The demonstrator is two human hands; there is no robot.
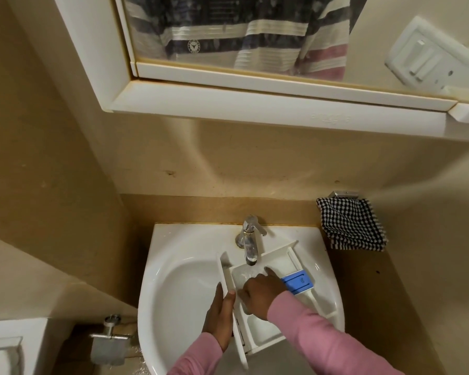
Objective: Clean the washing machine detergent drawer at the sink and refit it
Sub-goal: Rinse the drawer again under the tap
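I see the detergent drawer (275, 262) lying across the sink (184, 288); left hand (220, 315) fingers grasp its front panel; right hand (260, 293) fingers sit inside a wet compartment, tap (251, 244) just beyond them; whether they grasp anything, I cannot tell.
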